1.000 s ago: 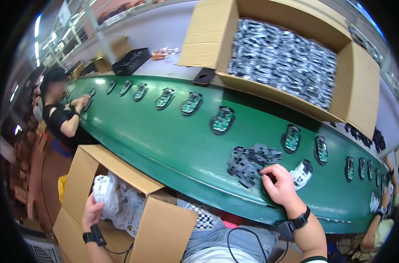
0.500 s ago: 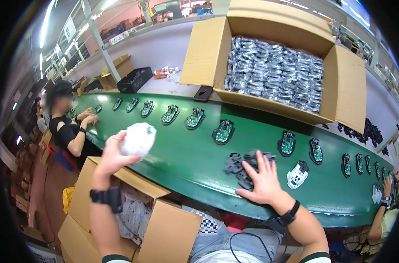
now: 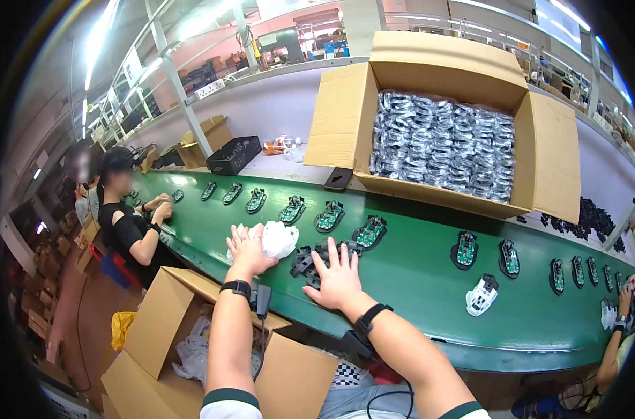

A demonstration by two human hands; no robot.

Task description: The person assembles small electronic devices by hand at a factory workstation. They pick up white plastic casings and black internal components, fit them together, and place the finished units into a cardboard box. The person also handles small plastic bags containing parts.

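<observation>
My left hand (image 3: 248, 253) is over a white, thin plastic-wrapped bundle (image 3: 280, 239) at the middle of the green belt, thumb at its near side and fingers across it. What is inside the wrap is hidden. Just to the right, my right hand (image 3: 337, 278) lies palm down with spread fingers on a cluster of dark grey plastic parts (image 3: 305, 265). Behind that cluster sits a mouse base with a green circuit board (image 3: 370, 231); another such mouse base (image 3: 329, 216) is to its left. A white mouse-shaped shell piece (image 3: 482, 295) rests farther right.
Several more board-fitted bases line the belt (image 3: 415, 307). Beyond it stands a large carton (image 3: 548, 153) of clear-wrapped items. An open carton (image 3: 296, 370) with white plastic bags is below my left arm. People (image 3: 129, 223) work at the left and right; a black bin (image 3: 234, 155) stands behind.
My left hand has brought the white bundle right and down to the belt. My right hand and the dark parts have shifted left, close to it. The view has tilted upward a little.
</observation>
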